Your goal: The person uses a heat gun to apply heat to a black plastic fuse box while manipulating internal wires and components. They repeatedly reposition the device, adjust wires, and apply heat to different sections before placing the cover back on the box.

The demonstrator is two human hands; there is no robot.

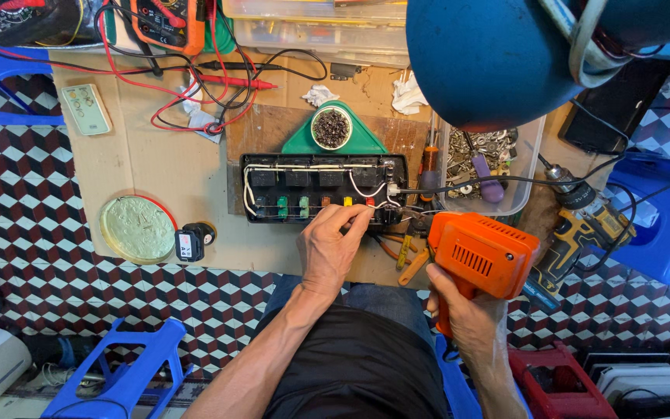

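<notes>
Left hand [333, 247] stretched forward, fingertips seemingly pinched together, right hand [465, 316] fisted in a grip, forearms bare
</notes>
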